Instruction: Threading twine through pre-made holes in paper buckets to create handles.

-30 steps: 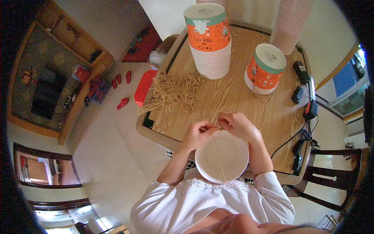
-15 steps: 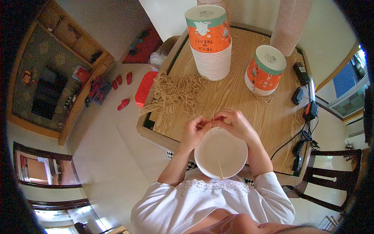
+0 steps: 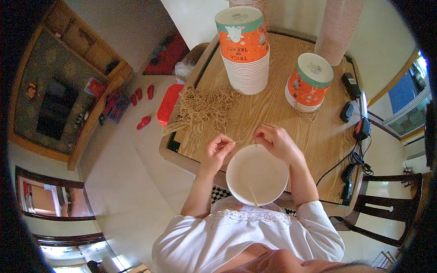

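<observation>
A paper bucket (image 3: 258, 175) rests against my white shirt at the table's front edge, its mouth up and its white inside showing. A thin piece of twine (image 3: 253, 195) hangs inside its near rim. My left hand (image 3: 218, 151) is closed in a pinch on a twine end, just off the rim's far left. At the far rim, my right hand (image 3: 276, 142) is closed with its fingertips pinching the twine close to the bucket's edge. Its palm side is partly hidden. A loose heap of brown twine pieces (image 3: 205, 107) lies on the table beyond my left hand.
Upside-down paper buckets stand in a tall orange-and-white stack (image 3: 246, 68) and a shorter one (image 3: 307, 91) with twine beneath its rim. Behind is a taller stack (image 3: 339, 34). Black adapters (image 3: 363, 129) and cables line the right edge; a dark chair (image 3: 387, 207) stands right.
My hands were together at the far rim. My left hand has drawn away to the left with the twine end, while my right hand stays by the rim. The bucket has shifted slightly.
</observation>
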A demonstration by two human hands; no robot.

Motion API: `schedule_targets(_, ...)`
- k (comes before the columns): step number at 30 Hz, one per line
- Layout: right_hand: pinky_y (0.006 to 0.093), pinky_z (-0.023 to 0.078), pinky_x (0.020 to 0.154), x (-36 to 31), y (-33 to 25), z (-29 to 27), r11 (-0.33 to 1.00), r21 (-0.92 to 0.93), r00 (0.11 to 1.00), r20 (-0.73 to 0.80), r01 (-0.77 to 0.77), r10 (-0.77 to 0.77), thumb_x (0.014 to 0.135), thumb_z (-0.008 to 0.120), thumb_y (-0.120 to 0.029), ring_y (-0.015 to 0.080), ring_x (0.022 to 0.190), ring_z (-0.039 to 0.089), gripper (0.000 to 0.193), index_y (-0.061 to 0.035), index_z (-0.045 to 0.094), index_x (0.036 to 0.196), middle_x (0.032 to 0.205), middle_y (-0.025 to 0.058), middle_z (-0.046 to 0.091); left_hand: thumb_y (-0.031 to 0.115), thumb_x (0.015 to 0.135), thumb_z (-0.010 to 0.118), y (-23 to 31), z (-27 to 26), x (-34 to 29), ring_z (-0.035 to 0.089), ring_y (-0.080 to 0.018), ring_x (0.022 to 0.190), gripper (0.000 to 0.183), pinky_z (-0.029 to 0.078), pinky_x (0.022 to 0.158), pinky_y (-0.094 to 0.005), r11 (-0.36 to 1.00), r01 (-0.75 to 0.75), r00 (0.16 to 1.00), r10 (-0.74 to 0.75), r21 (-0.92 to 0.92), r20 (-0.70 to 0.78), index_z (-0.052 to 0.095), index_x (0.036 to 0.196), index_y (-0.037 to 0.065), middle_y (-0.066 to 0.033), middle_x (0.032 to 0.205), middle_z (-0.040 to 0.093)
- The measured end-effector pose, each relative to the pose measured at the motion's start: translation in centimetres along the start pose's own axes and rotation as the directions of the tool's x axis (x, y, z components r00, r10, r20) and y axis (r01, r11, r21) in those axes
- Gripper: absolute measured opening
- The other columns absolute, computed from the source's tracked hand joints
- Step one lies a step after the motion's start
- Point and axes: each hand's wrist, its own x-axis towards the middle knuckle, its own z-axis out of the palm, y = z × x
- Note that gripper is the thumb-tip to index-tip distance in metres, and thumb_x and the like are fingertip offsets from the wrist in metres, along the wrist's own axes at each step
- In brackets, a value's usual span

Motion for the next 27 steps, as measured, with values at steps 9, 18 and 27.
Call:
schedule_targets(9,0.04,0.049,0.063,-0.2,1.0,1.0,0.986,0.082,0.989,0.04,-0.145,0.142,0.081,0.061,-0.013,0.0324,0.073,0.063,0.013,-0.0034,0.06,0.089,0.079,0.0156,0.063,0.013,0.084,0.064,1.6,2.0,1.9,0.059,-0.01,0.075,0.018,0.048,0.07,-0.025,0.944,-0.122,0.983,0.073,0.306,0.168,0.062,0.098,0.003,-0.003,0.083,0.064)
schedule_targets(18,0.0333,0.05,0.062,0.1,0.4,1.3,0.976,0.027,0.976,0.004,-0.218,0.218,0.083,0.059,-0.011,0.0223,0.069,0.065,0.013,0.001,0.06,0.09,0.073,0.0142,0.064,0.009,0.082,0.063,-3.6,1.1,4.2,0.061,-0.0115,0.068,0.009,0.049,0.063,-0.0272,0.899,-0.16,0.98,0.094,0.407,0.178,0.065,0.087,0.001,-0.0077,0.074,0.066)
schedule_targets(27,0.0347,0.047,0.057,0.6,3.2,2.8,0.861,0.22,0.887,0.174,-0.459,0.428,0.085,0.059,-0.02,0.0183,0.061,0.06,0.02,-0.0007,0.063,0.083,0.069,0.0111,0.064,0.006,0.079,0.065,-3.8,1.9,3.9,0.063,-0.0143,0.067,0.009,0.05,0.062,-0.028,0.905,-0.148,0.989,0.142,0.4,0.043,0.063,0.086,0.0,-0.0096,0.074,0.066)
